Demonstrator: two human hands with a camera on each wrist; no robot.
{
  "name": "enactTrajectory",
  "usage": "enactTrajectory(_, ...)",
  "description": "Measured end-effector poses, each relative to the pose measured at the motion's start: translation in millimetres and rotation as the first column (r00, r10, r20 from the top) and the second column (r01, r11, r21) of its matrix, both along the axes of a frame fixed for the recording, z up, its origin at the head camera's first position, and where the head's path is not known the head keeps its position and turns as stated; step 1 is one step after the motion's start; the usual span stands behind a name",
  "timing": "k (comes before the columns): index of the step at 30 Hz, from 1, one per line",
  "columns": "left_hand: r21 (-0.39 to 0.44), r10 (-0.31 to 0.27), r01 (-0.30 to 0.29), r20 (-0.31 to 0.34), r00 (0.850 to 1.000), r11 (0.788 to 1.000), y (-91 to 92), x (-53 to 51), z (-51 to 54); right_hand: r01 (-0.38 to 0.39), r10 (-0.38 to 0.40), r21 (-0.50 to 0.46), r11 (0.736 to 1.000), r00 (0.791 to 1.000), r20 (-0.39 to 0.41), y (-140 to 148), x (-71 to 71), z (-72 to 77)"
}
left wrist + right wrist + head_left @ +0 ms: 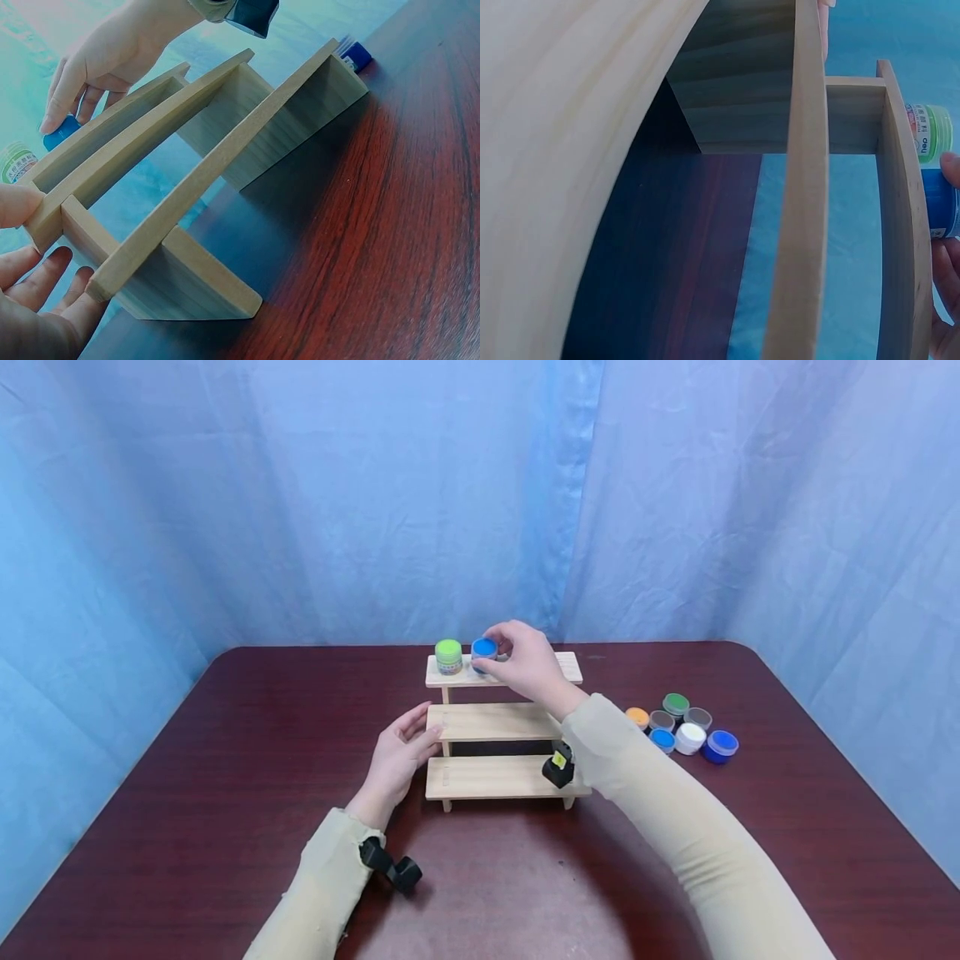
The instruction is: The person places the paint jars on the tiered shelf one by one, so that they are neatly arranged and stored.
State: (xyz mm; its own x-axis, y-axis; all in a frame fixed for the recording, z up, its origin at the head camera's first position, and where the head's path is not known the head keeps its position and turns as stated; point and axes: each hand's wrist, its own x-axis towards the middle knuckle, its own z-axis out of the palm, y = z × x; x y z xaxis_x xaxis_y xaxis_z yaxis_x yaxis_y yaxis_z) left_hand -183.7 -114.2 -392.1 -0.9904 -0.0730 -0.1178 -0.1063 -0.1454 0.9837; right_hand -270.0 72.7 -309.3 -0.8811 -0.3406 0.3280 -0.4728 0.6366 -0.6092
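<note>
A three-tier wooden display stand (491, 722) stands mid-table. On its top tier, at the left, sits a jar with a light green lid (448, 657). Just right of that one, my right hand (527, 662) grips a small blue jar (483, 650) between thumb and fingers, at the top board. In the right wrist view the blue jar (940, 202) appears upright against the board, near the green jar (930, 133). My left hand (397, 758) holds the left end of the middle tier, thumb on top and fingers beneath, as the left wrist view shows.
Several small jars with coloured lids cluster on the table to the right of the stand, among them a white one (690, 738), a dark green one (676, 704) and an orange one (637, 718). Blue curtains (375, 502) hang behind the dark red table (262, 735).
</note>
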Motion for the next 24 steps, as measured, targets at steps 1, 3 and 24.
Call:
enactTrajectory(1,0.000,0.000,0.000,0.001,1.000,1.000,0.2,0.2,0.0,0.000,0.000,0.002,1.000,1.000,0.001,-0.1,0.0,-0.1)
enactTrajectory(3,-0.003,-0.003,0.003,0.001,1.000,1.000,0.5,0.5,-0.1,0.001,-0.001,0.006,1.000,1.000,0.003,-0.4,0.1,-0.4)
enactTrajectory(24,0.006,0.000,0.000,0.002,1.000,1.000,-0.6,1.7,1.7,0.011,-0.010,-0.021,1.000,1.000,0.025,-2.8,1.1,-1.6)
